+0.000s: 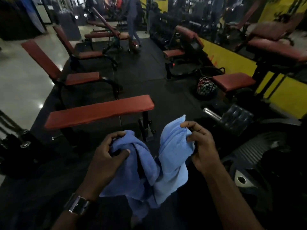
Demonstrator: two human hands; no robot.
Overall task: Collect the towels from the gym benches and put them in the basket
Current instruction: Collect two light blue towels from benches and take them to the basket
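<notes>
Light-blue terry towel [167, 156] hangs between both hands in the lower centre of the frame, above the dark rubber floor [141, 73]. Left hand [108, 156] has its grip clenched around a bunched fold of the cloth, thumb pressed against the fabric; a silver metal wristwatch [78, 205] sits on that wrist. Right hand [201, 146] pinches the opposite upper edge between thumb and fingertips, so the towel sags in a loose V and its lower part drapes down towards the bottom edge. Just beyond the hands, left of centre, stands a flat red-padded bench with a black frame [99, 112], its top bare. At the right of the frame, a black mesh basket with handles [207, 83] stands on the floor beside another red-padded seat [234, 82], with coloured cloth visible through its mesh. More red benches line the left side, and a person [133, 22] walks in the upper centre.
</notes>
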